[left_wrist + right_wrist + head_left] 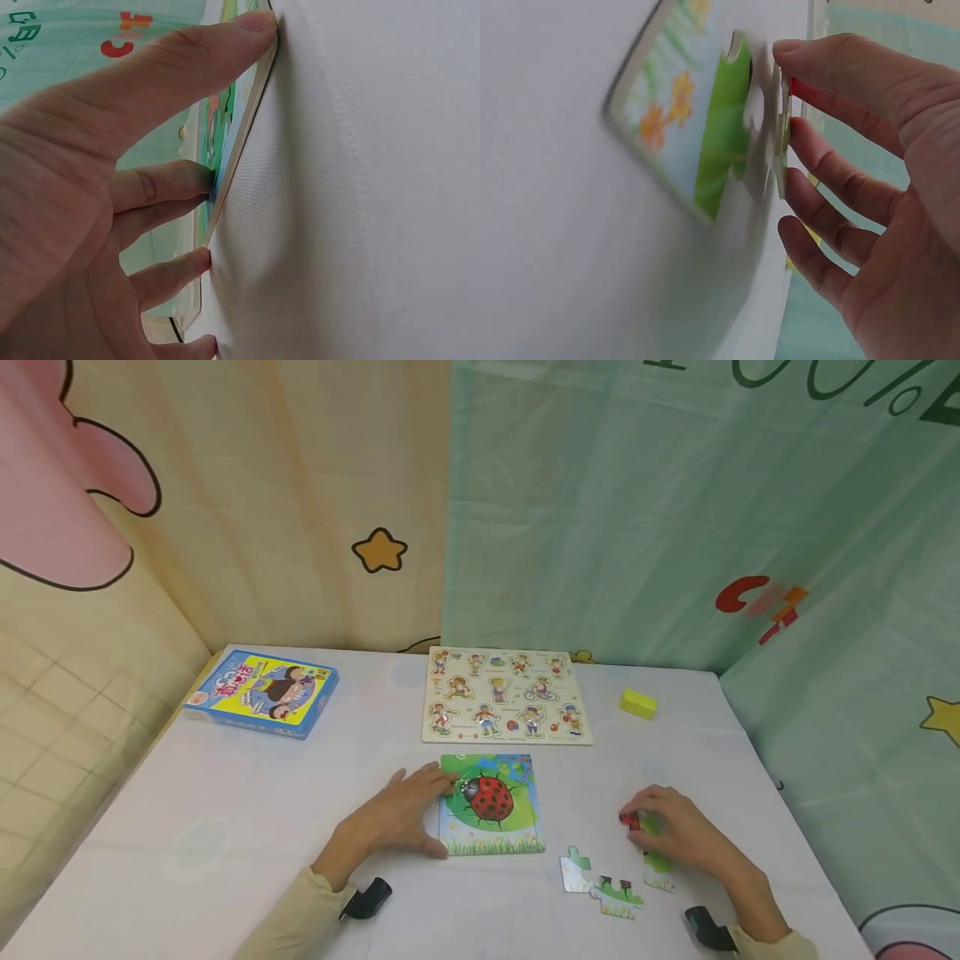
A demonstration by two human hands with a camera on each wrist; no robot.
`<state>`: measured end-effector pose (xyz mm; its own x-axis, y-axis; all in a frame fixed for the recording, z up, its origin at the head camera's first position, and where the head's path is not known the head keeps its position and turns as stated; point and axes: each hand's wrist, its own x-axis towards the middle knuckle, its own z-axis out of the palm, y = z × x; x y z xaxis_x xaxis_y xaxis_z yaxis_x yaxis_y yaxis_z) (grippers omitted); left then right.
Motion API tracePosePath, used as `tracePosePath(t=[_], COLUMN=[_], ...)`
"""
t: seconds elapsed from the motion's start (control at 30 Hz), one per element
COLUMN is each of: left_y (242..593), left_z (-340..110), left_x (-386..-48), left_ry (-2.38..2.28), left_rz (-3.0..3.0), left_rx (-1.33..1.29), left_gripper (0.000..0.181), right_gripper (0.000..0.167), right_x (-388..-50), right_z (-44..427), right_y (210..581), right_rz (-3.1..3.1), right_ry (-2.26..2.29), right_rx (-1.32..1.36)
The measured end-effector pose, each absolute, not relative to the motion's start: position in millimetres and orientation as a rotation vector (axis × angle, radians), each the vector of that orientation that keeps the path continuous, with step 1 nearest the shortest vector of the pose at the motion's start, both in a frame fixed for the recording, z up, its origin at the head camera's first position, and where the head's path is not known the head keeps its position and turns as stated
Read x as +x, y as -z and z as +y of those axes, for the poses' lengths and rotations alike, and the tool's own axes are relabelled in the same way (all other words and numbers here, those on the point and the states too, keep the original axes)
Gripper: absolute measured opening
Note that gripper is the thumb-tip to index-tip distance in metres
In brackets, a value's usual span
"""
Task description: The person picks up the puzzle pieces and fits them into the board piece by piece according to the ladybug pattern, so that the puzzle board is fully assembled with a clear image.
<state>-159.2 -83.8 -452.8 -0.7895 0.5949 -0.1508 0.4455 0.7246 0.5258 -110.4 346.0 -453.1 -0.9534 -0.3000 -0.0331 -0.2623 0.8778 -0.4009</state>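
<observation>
Evidently, your left grip rests along the left edge of the square ladybug picture board, which lies flat on the white desk. Its fingers are spread and relaxed; the thumb touches the near left corner and a fingertip touches the same edge farther up. You have the board touched, not clasped.

Your right grip pinches a red-and-black puzzle piece between thumb and fingers, to the right of the board and well apart from it. The right wrist view shows this piece edge-on. You cannot tell whether the green seen behind the fingers belongs to it.

Below your right grip lies a green flowered piece, partly hidden by the hand. To its left, between that hand and the board, lie two loose pieces: a pale piece with a green tab and, just beside it and nearer to you, a grass-edged piece with dark marks.

Beyond the ladybug board lies a wooden board of children figures. A yellow block sits to its right. At your far left rests a blue-and-yellow box. Cream and green curtains hang behind the desk.
</observation>
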Motion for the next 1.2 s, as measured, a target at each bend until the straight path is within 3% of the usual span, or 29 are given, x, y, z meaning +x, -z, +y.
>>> tracePosePath(t=[0.73, 1.2], left_y=[452.8, 452.2], left_z=[-80.8, -81.4], left_x=[-159.9, -159.4], left_ry=[-0.642, -0.650], left_rz=[2.633, 2.621], left_rx=[0.789, 0.781], left_gripper=[0.083, 0.083], right_gripper=[0.025, 0.025], right_x=[-146.1, -154.6], right_z=[253.8, 213.1], right_y=[448.1, 446.0], right_rz=[2.795, 2.827], right_ry=[0.749, 0.507], right_rx=[-0.754, -0.870])
